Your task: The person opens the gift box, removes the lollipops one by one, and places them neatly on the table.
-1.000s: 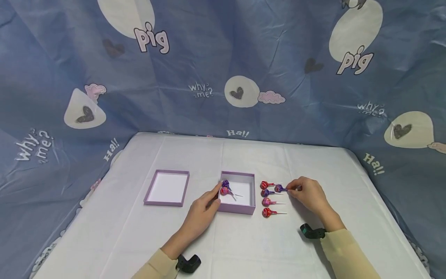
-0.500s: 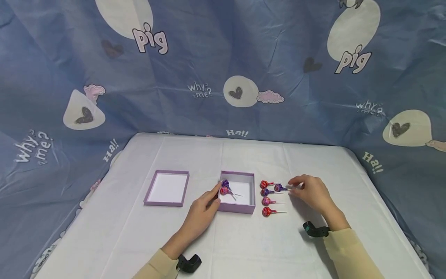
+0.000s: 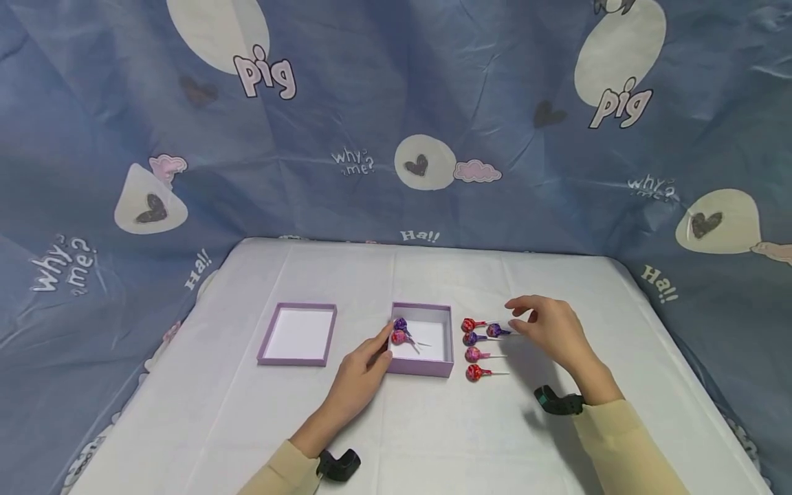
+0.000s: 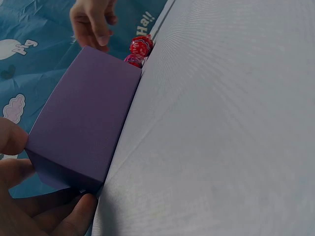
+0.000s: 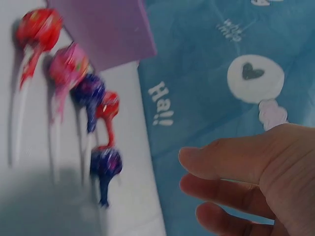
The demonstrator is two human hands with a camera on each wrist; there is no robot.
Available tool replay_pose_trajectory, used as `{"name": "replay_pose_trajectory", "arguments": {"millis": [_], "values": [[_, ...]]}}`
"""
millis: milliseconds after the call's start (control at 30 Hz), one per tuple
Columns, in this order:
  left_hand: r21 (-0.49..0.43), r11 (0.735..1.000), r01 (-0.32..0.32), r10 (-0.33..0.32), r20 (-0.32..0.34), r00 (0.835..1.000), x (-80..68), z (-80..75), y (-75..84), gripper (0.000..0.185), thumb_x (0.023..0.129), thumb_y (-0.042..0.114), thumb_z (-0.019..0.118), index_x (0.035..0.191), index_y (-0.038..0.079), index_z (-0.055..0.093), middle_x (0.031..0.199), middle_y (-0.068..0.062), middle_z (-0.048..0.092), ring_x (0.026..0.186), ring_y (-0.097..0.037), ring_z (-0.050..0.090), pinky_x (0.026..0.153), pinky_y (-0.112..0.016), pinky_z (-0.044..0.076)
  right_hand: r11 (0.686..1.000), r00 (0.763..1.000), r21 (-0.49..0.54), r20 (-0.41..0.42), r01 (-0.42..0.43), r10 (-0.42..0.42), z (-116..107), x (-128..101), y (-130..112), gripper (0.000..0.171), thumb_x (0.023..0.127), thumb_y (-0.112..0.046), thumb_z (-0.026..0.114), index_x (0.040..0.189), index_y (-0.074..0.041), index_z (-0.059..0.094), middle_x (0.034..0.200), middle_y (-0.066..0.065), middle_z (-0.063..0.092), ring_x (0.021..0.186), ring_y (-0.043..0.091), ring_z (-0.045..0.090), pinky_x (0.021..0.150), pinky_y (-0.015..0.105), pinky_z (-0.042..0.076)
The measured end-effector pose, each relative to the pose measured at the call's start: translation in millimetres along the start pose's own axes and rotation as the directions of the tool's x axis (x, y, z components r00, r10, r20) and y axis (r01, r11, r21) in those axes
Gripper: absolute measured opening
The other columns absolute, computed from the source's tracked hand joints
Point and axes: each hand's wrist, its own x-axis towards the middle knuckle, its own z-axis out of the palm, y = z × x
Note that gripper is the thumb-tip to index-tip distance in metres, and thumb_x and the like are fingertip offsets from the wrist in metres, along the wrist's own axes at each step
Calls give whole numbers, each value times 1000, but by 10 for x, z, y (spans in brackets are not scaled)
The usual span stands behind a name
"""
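Note:
My left hand (image 3: 359, 375) rests against the left side of a purple open-topped box (image 3: 427, 368), thumb near its front corner and fingers along the wall. Inside the box lie a purple lollipop (image 3: 401, 324) and a pink lollipop (image 3: 399, 337). My right hand (image 3: 551, 330) hovers with nothing held, thumb and index finger apart, just right of the second purple lollipop (image 3: 494, 331). That one lies beside a column of a red lollipop (image 3: 468, 325), a purple one (image 3: 470, 339), a pink one (image 3: 473, 355) and another red one (image 3: 474, 372), sticks pointing right.
A purple-rimmed box lid (image 3: 298, 363) lies inside up, left of the box. White cloth (image 3: 433, 440) covers the table, and a blue printed curtain (image 3: 346, 206) hangs behind it. Each wrist wears a black camera (image 3: 339, 465).
My right hand has let go of the second purple lollipop's stick and risen slightly above the table. The left hand stays at the box.

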Motion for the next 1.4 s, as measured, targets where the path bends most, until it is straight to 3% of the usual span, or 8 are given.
{"name": "replay_pose_trajectory", "arguments": {"millis": [400, 767, 1167, 1400], "values": [[-3, 1000, -10, 10, 5, 1000, 2, -3, -20, 49, 103, 23, 59, 151, 25, 49, 142, 2, 57, 134, -17, 49, 110, -40, 41, 998, 1000, 63, -7, 24, -24, 65, 102, -426, 26, 85, -18, 80, 110, -17, 77, 95, -1, 75, 70, 13, 57, 55, 32, 44], [13, 1000, 21, -22, 8, 1000, 16, -1, -23, 50, 103, 22, 60, 151, 25, 49, 142, 3, 58, 134, -15, 49, 111, -40, 41, 993, 998, 114, 34, 40, -44, 205, 197, -729, 26, 84, -17, 81, 109, -21, 78, 93, -9, 72, 69, 12, 57, 55, 32, 46], [13, 1000, 6, -6, 5, 1000, 23, -6, -24, 50, 103, 23, 60, 151, 25, 49, 142, 1, 58, 133, -18, 50, 110, -41, 42, 985, 994, 149, 44, 89, -96, 370, 278, -1003, 22, 86, -18, 80, 107, -21, 79, 91, -11, 72, 61, 12, 52, 50, 31, 43], [12, 1000, -13, 13, -6, 1000, 14, 16, -29, 49, 102, 23, 61, 150, 23, 51, 140, 0, 60, 131, -20, 52, 108, -44, 44, 980, 987, 156, 85, 123, -137, 549, 246, -1117, 22, 86, -19, 80, 108, -22, 79, 89, -12, 72, 68, 12, 57, 59, 31, 47]]}}
